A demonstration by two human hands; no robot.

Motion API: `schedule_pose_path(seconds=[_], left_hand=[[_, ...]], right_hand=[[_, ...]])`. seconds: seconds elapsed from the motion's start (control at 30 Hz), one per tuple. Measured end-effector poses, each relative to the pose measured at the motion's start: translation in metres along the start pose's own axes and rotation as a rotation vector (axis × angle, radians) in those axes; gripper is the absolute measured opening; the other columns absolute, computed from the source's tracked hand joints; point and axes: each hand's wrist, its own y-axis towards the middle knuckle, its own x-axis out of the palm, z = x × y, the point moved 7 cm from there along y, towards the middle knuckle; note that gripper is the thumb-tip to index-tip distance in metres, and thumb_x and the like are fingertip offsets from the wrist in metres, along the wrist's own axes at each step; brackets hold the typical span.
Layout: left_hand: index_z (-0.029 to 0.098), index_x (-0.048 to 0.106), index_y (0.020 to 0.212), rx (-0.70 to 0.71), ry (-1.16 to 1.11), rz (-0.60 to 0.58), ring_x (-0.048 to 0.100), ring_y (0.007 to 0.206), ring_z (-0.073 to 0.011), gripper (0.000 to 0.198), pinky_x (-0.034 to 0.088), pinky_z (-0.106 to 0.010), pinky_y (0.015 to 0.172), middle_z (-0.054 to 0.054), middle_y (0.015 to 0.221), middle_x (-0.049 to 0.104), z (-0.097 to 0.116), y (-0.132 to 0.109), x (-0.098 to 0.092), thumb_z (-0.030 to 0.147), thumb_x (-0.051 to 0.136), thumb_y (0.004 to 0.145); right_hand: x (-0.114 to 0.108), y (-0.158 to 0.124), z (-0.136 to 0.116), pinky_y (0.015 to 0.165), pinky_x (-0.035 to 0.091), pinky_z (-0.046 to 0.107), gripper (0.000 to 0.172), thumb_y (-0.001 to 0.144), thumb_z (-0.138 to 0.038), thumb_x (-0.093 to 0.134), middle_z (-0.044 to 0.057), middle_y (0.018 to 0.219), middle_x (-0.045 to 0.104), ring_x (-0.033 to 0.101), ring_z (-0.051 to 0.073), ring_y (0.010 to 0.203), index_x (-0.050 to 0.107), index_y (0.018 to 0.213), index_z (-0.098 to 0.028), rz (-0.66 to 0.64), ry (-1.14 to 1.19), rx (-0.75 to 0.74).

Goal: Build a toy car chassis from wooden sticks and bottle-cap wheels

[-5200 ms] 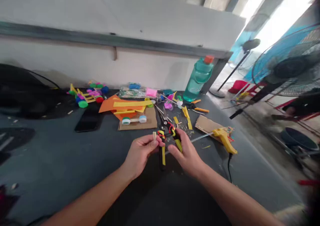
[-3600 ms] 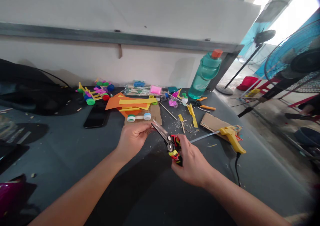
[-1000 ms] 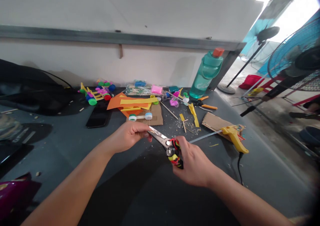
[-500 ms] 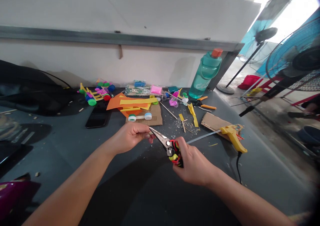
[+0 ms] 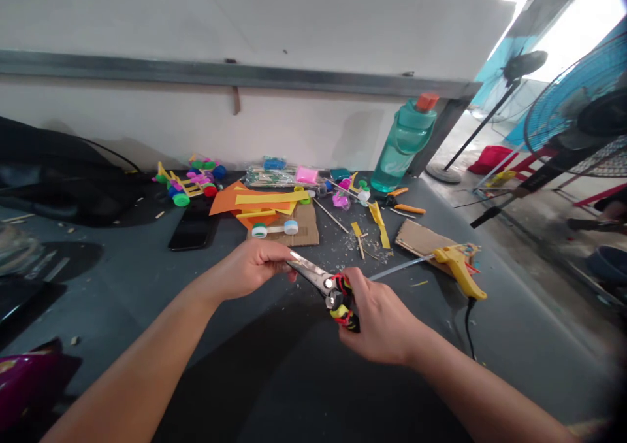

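You were at the cutting step with the scissors (image 5: 318,278)
Right hand (image 5: 379,319) clenched their handles; left hand (image 5: 252,266) pinched something hidden at the blades, so fingertips likely needed clearance

- Left hand (image 5: 255,268) is hovering left of centre, fingertips pinching together, forearm slanting from lower left.
- Right hand (image 5: 379,315) is hovering right of centre, fingers clenching tight.

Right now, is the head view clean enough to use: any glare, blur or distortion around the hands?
Head view: the bright opening at upper right is blown out white; the edges smear and stretch, blurring the fan; the middle is sharp, with the right hand around the snips and the left hand at their tips; a shadow darkens the near table.
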Motion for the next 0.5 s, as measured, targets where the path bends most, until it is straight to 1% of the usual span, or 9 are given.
schedule_pose_path(seconds=[0.13, 0.3, 0.4, 0.5], left_hand=[[0.016, 0.07, 0.092, -0.026, 0.032, -0.009, 0.063, 0.075, -0.0133, 0.026, 0.047, -0.023, 0.071, -0.003, 0.076, 0.069, -0.0008, -0.001, 0.0005, 0.017, 0.045, 0.087], [0.016, 0.07, 0.079, -0.034, 0.019, 0.013, 0.063, 0.073, -0.0131, 0.025, 0.047, -0.022, 0.068, -0.003, 0.075, 0.069, 0.0003, 0.0008, 0.0002, 0.023, 0.048, 0.088], [0.016, 0.069, 0.076, -0.031, -0.06, 0.035, 0.064, 0.073, -0.0142, 0.025, 0.048, -0.023, 0.069, -0.004, 0.075, 0.07, 0.0002, 0.002, 0.0008, 0.026, 0.049, 0.088], [0.016, 0.068, 0.08, -0.036, -0.152, 0.046, 0.065, 0.073, -0.0152, 0.022, 0.05, -0.025, 0.07, -0.004, 0.074, 0.07, -0.0021, 0.0019, 0.0026, 0.028, 0.051, 0.087]], right_hand=[[0.0006, -0.001, 0.001, 0.056, 0.028, 0.026, 0.037, 0.066, -0.026, 0.05, 0.003, 0.078, 0.057, 0.056, 0.019, 0.064, 0.036, 0.099, -0.019, -0.02, -0.02, -0.001], [0.0046, -0.0001, 0.0058, 0.053, 0.026, 0.026, 0.034, 0.069, -0.025, 0.05, 0.001, 0.071, 0.054, 0.055, 0.019, 0.06, 0.036, 0.099, -0.019, -0.023, -0.017, 0.029], [0.0058, 0.0008, 0.0049, 0.052, 0.026, 0.025, 0.036, 0.068, -0.022, 0.052, -0.002, 0.068, 0.051, 0.053, 0.017, 0.058, 0.035, 0.101, -0.02, -0.019, 0.092, 0.036], [0.0037, 0.002, 0.0069, 0.053, 0.03, 0.023, 0.033, 0.068, -0.02, 0.054, -0.004, 0.067, 0.05, 0.049, 0.014, 0.058, 0.036, 0.096, -0.021, -0.011, 0.305, 0.069]])
